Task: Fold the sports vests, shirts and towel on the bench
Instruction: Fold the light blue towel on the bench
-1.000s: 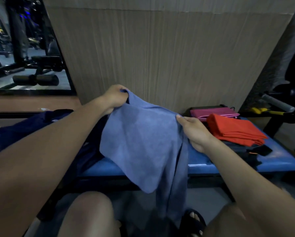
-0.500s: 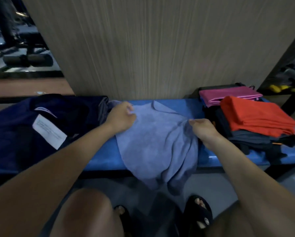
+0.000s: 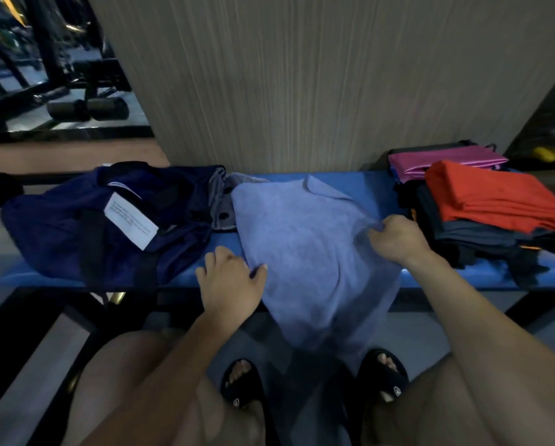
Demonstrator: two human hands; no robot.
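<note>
A light blue towel lies spread on the blue bench, its lower part hanging over the front edge. My left hand rests at the towel's left edge near the bench front, thumb touching the cloth. My right hand pinches the towel's right edge. A dark navy garment with a white label lies crumpled on the bench's left end. A folded stack with an orange shirt on top of dark pieces sits at the right, a magenta item behind it.
A wood-grain wall panel stands right behind the bench. Gym equipment with foam rollers shows at the far left. A small grey cloth lies between the navy garment and the towel. My sandalled feet are below the bench.
The towel, held up in the air a second ago, now lies on the bench. My left hand has slid from the towel's far corner to its near left edge; my right hand still holds the right edge.
</note>
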